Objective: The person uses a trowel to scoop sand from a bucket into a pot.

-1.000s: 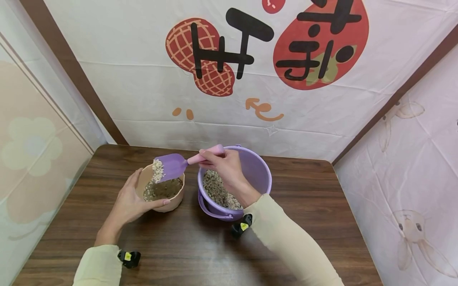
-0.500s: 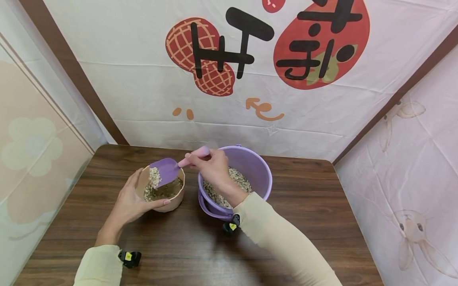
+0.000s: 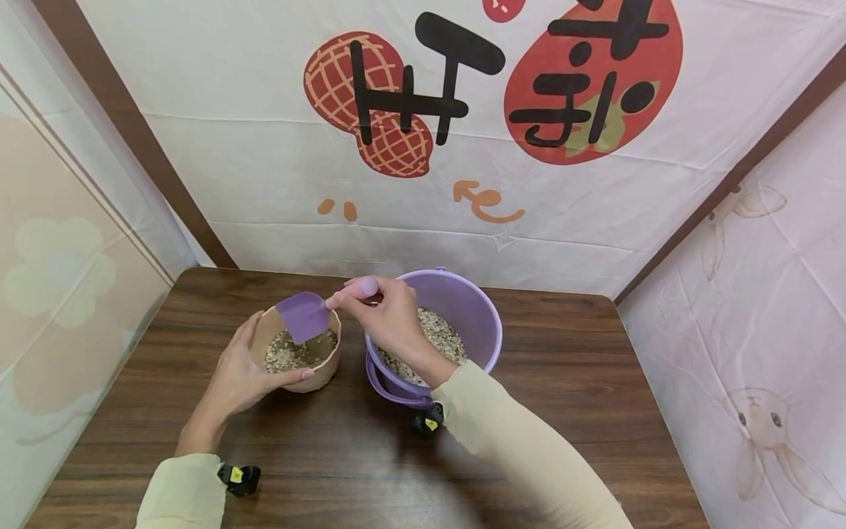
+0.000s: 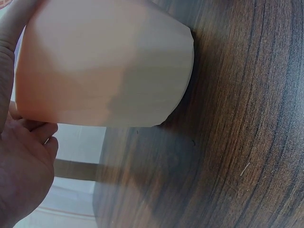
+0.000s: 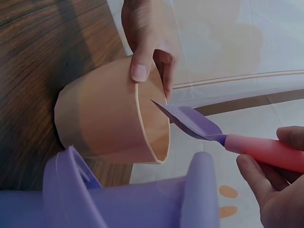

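Observation:
My left hand holds a peach-coloured flower pot at its rim, thumb on the near side and fingers on the far left. Inside the pot lies grainy gravel-like material with a darker brown patch. My right hand grips the pink handle of a small purple shovel. The shovel's blade is tilted over the pot's opening, its load gone from view. In the right wrist view the pink handle sits between thumb and fingers, and the blade's tip is just at the pot's mouth.
A purple bucket stands right of the pot under my right forearm, part filled with grainy gravel. Its handle hangs down on the near side. The wooden table meets a printed cloth backdrop behind.
The right hand moved left and turned the shovel over the pot. The pale grains on its blade have dropped into the pot. The left hand and pot stayed put.

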Demonstrator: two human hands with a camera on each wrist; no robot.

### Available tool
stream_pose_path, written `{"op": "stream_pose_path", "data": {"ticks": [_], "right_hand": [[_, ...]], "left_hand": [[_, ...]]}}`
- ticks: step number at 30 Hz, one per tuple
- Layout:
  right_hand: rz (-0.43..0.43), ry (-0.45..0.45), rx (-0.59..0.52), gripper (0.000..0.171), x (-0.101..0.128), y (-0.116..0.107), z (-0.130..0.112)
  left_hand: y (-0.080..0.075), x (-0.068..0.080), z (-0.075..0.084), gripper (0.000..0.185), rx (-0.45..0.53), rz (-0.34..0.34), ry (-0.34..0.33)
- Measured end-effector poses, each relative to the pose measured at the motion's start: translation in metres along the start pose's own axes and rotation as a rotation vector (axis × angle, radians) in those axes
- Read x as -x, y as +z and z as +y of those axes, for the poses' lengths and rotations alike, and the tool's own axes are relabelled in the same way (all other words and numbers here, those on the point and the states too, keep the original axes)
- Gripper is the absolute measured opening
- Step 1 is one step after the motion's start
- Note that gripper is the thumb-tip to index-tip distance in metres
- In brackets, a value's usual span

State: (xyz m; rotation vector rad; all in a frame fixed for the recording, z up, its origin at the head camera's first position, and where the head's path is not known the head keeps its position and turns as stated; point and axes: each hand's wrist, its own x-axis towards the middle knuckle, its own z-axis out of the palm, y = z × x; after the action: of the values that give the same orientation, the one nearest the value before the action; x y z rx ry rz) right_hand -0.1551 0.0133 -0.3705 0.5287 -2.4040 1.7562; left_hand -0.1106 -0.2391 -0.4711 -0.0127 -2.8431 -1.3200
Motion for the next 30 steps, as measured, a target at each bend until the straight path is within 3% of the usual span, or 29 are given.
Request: {"op": "stream_pose_path", "data": {"ticks": [8,13,15,22,30], "right_hand": [[-0.016,-0.058,-0.028,0.009,0.003,-0.014,-0.002],[-0.015,-0.037,-0.078,0.014,0.008,-0.029,-0.003],[-0.015,-0.019,-0.125,0.015,0.011,-0.036,-0.004],[-0.026,0.009,-0.458,0.02,0.02,-0.062,0.001],[0.084,0.125,-0.572,0.021,0.041,-0.099,0.011]], "left_hand": [[0.001,0.001,0.0,0.137,0.016,0.016,0.02],[0.001,0.001,-0.001,0.139,0.009,0.007,0.008],[0.0,0.001,-0.001,0.14,0.003,0.005,0.004],[0.0,0.0,0.0,0.14,-0.007,-0.003,0.002],[0.001,-0.001,0.0,0.139,-0.014,0.011,0.01]]}}
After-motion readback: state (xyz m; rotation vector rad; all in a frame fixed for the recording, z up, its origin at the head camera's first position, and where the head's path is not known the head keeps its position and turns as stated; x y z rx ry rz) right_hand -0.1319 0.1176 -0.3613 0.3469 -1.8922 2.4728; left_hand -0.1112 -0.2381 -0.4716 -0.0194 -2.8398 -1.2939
